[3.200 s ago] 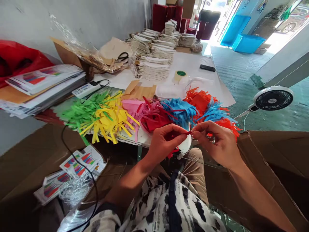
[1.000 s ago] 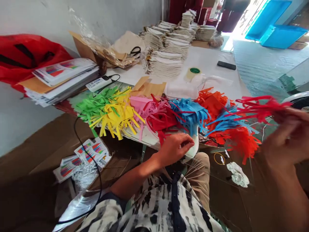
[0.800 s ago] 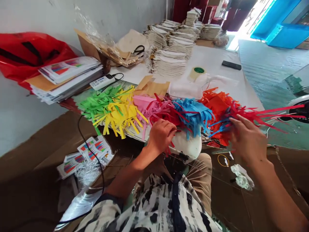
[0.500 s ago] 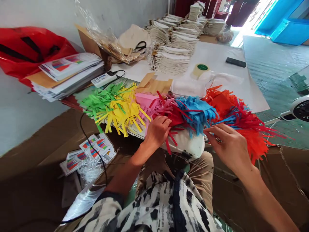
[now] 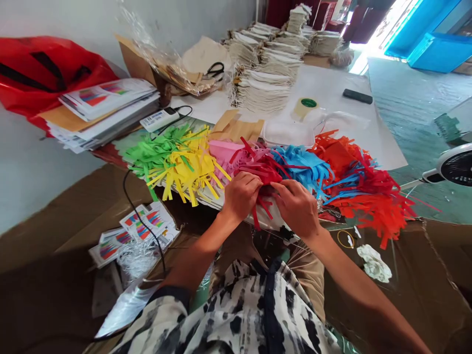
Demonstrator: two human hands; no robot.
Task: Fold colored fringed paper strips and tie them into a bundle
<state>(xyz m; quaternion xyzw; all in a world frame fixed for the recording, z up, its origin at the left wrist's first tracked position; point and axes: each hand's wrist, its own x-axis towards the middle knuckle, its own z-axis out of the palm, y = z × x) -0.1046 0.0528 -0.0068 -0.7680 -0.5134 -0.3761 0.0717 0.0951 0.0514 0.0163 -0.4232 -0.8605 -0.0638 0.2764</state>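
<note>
My left hand (image 5: 241, 195) is closed on the near edge of a dark red fringed tassel bunch (image 5: 271, 172). Right beside it, my right hand (image 5: 298, 204) pinches the same bunch, its fingertips close to those of the left. Strips of the red fringe hang below my fingers over the table edge. To the left lie pink fringe (image 5: 224, 151), yellow fringe (image 5: 191, 164) and green fringe (image 5: 157, 151). On the right are blue fringe (image 5: 304, 164) and orange-red fringe (image 5: 387, 211), with more red and blue strips mixed in. My fingertips partly hide what they grip.
Behind the fringe stand a clear plastic tray (image 5: 285, 135), brown paper pieces (image 5: 236, 127), a tape roll (image 5: 308, 104) and stacked white bundles (image 5: 263, 91). A black phone (image 5: 357, 96) lies farther right. A small fan (image 5: 457, 164) and a power strip (image 5: 159, 119) flank the work.
My right hand has moved left from the blue fringe to the red bunch, joining my left hand. A yellow ring and a crumpled white piece now show at lower right.
</note>
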